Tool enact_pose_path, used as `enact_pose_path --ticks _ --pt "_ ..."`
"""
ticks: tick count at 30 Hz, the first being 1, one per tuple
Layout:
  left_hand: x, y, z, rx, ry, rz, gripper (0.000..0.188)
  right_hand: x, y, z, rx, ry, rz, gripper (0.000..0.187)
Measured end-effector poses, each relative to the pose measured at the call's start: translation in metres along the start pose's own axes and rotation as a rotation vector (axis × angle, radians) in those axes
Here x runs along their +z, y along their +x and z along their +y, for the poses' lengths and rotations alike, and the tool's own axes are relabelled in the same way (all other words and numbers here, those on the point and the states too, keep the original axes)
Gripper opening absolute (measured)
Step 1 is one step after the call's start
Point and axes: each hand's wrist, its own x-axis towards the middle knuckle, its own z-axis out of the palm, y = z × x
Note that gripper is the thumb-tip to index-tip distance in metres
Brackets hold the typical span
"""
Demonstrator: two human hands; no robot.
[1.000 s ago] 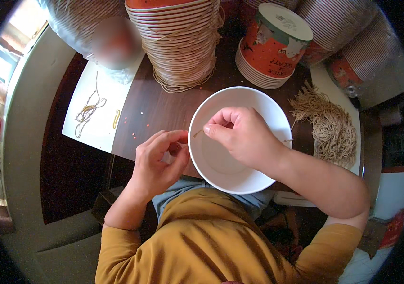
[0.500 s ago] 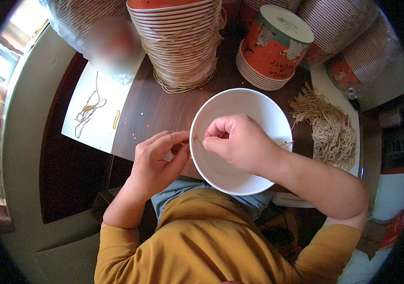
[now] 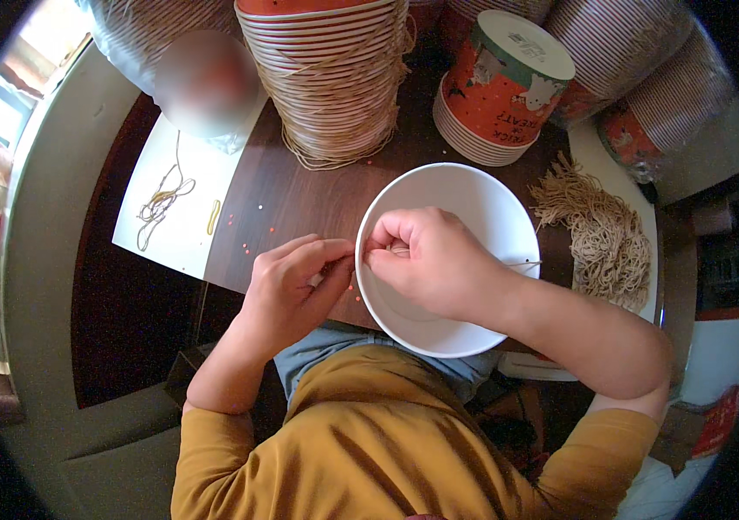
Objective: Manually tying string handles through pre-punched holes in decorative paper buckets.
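A paper bucket (image 3: pixel 447 334), white inside, stands mouth up in front of me at the table's near edge. A beige cord (image 3: pixel 524 263) passes through the right side of its wall. My right hand (image 3: pixel 434 260) reaches inside with thumb and forefinger pinched against the left wall. A bit of the cord shows in its curled fingers. Outside that same wall, my left hand (image 3: pixel 296 277) has its thumb and fingertips drawn together against the bucket. What they hold, if anything, is hidden.
A tall stack of buckets (image 3: pixel 326 87) wrapped with cords stands behind. Right of it sit upside-down orange buckets (image 3: pixel 508 87). A bundle of beige cords (image 3: pixel 603 234) lies at right. Loose cord (image 3: pixel 162 204) rests on white paper (image 3: pixel 140 165) at left. Plastic-wrapped bucket stacks (image 3: pixel 625 52) line the back.
The bucket has shifted slightly to the right. My right fingertips have pressed up against its left wall, and my left fingers have followed to the right along the outside.
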Motion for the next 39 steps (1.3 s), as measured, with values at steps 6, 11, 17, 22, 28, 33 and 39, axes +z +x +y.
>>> enact_pose_path --ticks 6,11,17,22,28,33,39 --pt "0.002 0.001 0.003 -0.046 0.006 -0.010 0.015 -0.003 -0.001 -0.004 -0.057 -0.096 0.003 0.016" --pt "0.001 -0.003 -0.005 -0.123 -0.025 0.013 0.011 -0.005 -0.002 0.005 -0.069 -0.070 -0.026 0.014" --pt "0.005 -0.002 -0.005 -0.186 -0.117 0.009 0.014 -0.008 -0.003 0.009 -0.028 0.022 -0.040 0.013" --pt "0.002 -0.005 -0.007 -0.166 -0.104 0.039 0.015 -0.008 -0.005 0.001 0.030 0.013 -0.030 0.012" --pt "0.003 -0.007 -0.004 -0.128 -0.125 0.031 0.016 -0.012 -0.007 0.005 -0.020 -0.012 -0.012 0.015" --pt "0.004 -0.008 -0.005 -0.133 -0.122 0.032 0.017 -0.012 -0.006 0.003 0.004 0.023 0.002 0.014" --pt "0.004 -0.008 -0.004 -0.127 -0.114 0.036 0.017 -0.007 -0.004 0.004 -0.019 0.027 0.062 0.014"
